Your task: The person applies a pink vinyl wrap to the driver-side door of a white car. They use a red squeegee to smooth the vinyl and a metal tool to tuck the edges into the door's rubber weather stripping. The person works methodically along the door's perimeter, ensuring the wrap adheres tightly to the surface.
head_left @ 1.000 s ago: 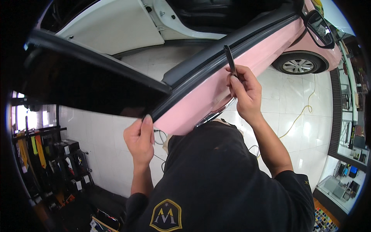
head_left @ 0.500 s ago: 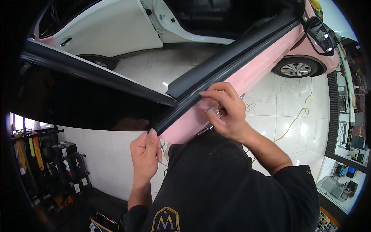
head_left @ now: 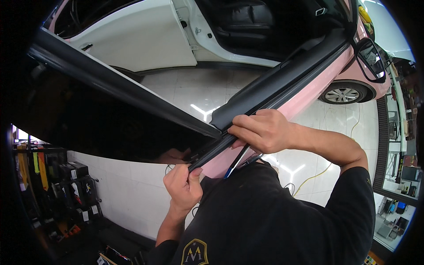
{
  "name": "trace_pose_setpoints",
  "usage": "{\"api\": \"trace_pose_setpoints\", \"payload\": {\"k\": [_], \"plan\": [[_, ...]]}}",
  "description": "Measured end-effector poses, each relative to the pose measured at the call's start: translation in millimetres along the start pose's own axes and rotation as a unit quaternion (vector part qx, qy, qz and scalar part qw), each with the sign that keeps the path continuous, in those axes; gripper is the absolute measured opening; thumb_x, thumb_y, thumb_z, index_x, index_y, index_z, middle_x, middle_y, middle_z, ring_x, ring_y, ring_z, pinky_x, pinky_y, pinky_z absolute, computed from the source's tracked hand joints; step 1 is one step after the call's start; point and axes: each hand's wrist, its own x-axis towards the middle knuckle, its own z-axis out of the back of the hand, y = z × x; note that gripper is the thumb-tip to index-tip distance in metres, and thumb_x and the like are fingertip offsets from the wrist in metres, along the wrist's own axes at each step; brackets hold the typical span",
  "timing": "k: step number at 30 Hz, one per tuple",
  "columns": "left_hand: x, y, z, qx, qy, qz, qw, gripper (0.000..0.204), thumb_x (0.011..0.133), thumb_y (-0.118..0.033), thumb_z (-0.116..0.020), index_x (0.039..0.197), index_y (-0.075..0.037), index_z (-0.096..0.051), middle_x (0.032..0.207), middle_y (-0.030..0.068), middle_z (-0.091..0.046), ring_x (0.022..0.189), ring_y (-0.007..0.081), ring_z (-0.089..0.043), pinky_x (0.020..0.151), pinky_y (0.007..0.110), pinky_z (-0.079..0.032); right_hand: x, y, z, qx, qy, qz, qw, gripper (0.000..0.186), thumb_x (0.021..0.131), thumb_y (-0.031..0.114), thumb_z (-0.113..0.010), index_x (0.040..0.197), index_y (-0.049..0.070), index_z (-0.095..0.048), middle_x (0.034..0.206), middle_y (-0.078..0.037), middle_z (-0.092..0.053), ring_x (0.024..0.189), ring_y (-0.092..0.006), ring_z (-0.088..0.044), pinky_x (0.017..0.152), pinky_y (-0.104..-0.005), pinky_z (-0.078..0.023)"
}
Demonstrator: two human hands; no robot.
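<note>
A person in a black T-shirt [head_left: 274, 216] works at the long black trim strip [head_left: 211, 153] that runs along the upper edge of a glossy pink car door [head_left: 215, 167], just below a dark window pane [head_left: 106, 119]. The left hand [head_left: 183, 187] pinches the strip's near end between thumb and curled fingers. The right hand [head_left: 263, 131] is closed around a slim dark tool [head_left: 237, 162], which slants down from beneath the palm, while its fingertips touch the strip farther up. Near the tool is a chrome door handle [head_left: 250, 160]. Beyond stand a black side mirror [head_left: 371, 58], a silver-spoked wheel [head_left: 343, 94] and a white door panel [head_left: 141, 42]; a thin yellow cord [head_left: 312, 177] crosses the white tiled floor [head_left: 121, 194].
</note>
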Motion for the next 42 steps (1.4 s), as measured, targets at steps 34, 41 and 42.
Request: {"api": "trace_pose_setpoints", "payload": {"k": [34, 41, 42], "plan": [[1, 7, -21, 0.038, -0.123, -0.015, 0.992, 0.014, 0.086, -0.006, -0.065, 0.080, 0.006, -0.061, 0.084, 0.0237, -0.062, 0.078, 0.0354, -0.065, 0.068, 0.035, -0.054, 50, -37, 0, 0.069, 0.172, 0.169, 0.968, 0.020, 0.071, 0.020, -0.063, 0.075, 0.003, -0.054, 0.070, -0.005, -0.043, 0.047, -0.0149, -0.050, 0.043, -0.0311, -0.042], [6, 7, -28, 0.014, -0.158, -0.009, 0.987, 0.019, 0.089, -0.009, -0.062, 0.078, 0.006, -0.058, 0.084, 0.0239, -0.061, 0.081, 0.0370, -0.064, 0.069, 0.035, -0.053, 54, -38, 2, 0.069, 0.189, 0.172, 0.964, 0.019, 0.074, 0.018, -0.063, 0.074, 0.002, -0.052, 0.069, -0.006, -0.042, 0.046, -0.0167, -0.053, 0.041, -0.0319, -0.044], [6, 7, -28, 0.011, -0.161, -0.010, 0.987, 0.020, 0.089, -0.009, -0.062, 0.078, 0.006, -0.058, 0.084, 0.0236, -0.061, 0.081, 0.0369, -0.064, 0.069, 0.034, -0.053, 55, -39, 2, 0.063, 0.191, 0.176, 0.964, 0.019, 0.073, 0.018, -0.063, 0.074, 0.002, -0.052, 0.069, -0.006, -0.042, 0.047, -0.0167, -0.054, 0.041, -0.0319, -0.044]]}}
